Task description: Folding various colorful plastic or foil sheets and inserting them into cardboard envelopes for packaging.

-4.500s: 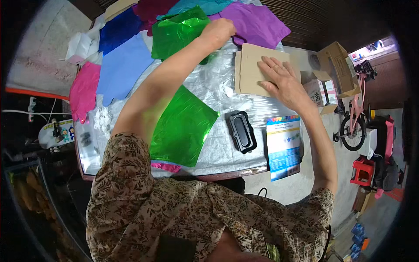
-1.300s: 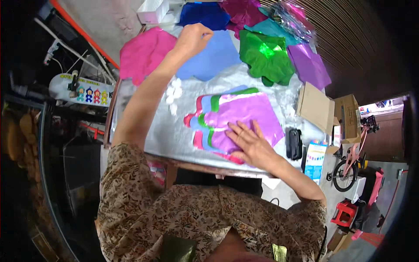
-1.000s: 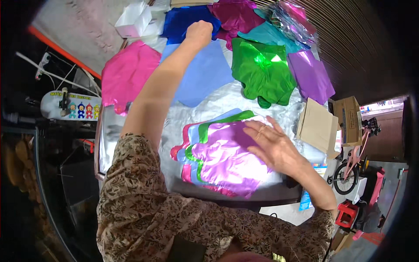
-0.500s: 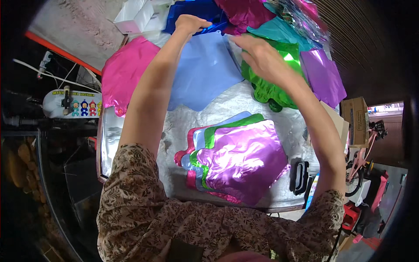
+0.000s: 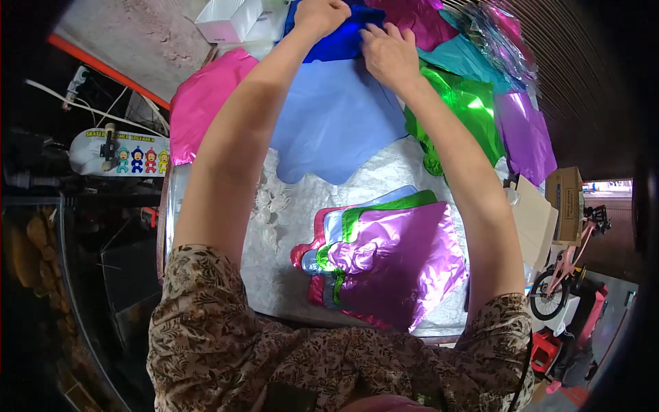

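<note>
Partway along, by the look of it. Done: fanned stack of shiny foil sheets [image 5: 405,268], lower middle of frame, four colours showing: purple on top, then green, light blue, pinkish red, offset so their left edges peek out. Dark blue, magenta and teal not visible in the stack, so those colours are probably left to add.

Left hand [image 5: 321,17] at top centre, over the dark blue foil pile [image 5: 338,47]; fingers curled, tips close together; can't tell if a sheet is pinched. Right hand [image 5: 390,56] just right of it, at the pile's right side; fingers parted, slightly bent, nothing seen gripped.

Dark blue pile: glossy, creased, bright highlights near the right hand, partly covered by both hands; upper end cut by the frame edge. Full outline can't be made out.

Other piles around it: matte light blue foil pile [image 5: 329,117] just below, wavy lower edge; bright pink foil pile [image 5: 209,96] upper left; magenta foil pile [image 5: 420,20] top, right of centre; teal foil pile [image 5: 473,58], shiny green foil pile [image 5: 470,106] and purple foil pile [image 5: 525,134] upper right. Stack top is wrinkled, strong glare, shadow across its middle; rounded tabs on the left side. Silver-covered table [image 5: 281,288] underneath.
</note>
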Demonstrator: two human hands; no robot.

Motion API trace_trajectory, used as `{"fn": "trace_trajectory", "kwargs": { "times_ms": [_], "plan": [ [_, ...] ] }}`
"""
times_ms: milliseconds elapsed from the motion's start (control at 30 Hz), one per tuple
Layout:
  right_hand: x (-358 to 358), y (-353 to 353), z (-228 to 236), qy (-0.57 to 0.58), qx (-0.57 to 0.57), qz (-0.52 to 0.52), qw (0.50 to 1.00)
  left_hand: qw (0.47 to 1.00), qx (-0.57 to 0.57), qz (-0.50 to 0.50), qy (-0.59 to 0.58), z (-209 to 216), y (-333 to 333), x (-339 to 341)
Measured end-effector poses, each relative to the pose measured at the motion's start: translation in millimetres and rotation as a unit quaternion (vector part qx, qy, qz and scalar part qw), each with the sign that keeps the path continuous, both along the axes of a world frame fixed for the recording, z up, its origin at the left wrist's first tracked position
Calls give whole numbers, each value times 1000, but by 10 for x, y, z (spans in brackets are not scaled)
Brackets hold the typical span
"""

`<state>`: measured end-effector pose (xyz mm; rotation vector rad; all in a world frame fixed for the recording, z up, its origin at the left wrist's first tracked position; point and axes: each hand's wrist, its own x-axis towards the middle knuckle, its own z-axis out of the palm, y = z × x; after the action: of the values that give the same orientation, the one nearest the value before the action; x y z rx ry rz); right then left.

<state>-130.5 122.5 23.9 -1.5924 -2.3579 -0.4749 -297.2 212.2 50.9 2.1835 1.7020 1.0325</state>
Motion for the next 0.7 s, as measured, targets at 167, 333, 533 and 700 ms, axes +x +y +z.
{"fn": "trace_trajectory", "kwargs": {
  "times_ms": [167, 333, 533, 700],
  "plan": [
    [-214, 139, -143, -143, 115, 5, 983, 992, 35, -119, -39, 20, 173, -89],
    [-215, 396, -401, -53, 15, 18, 998, 984, 104, -141, 34, 194, 279, -127],
    [-240, 564, -415, 81, -42, 101, 991, 941, 316, -58, 109, 1246, 381, -579],
    [-93, 463, -406, 141, -56, 108, 982, 953, 296, -30, -57, 2087, -263, -748]
  ]
}}
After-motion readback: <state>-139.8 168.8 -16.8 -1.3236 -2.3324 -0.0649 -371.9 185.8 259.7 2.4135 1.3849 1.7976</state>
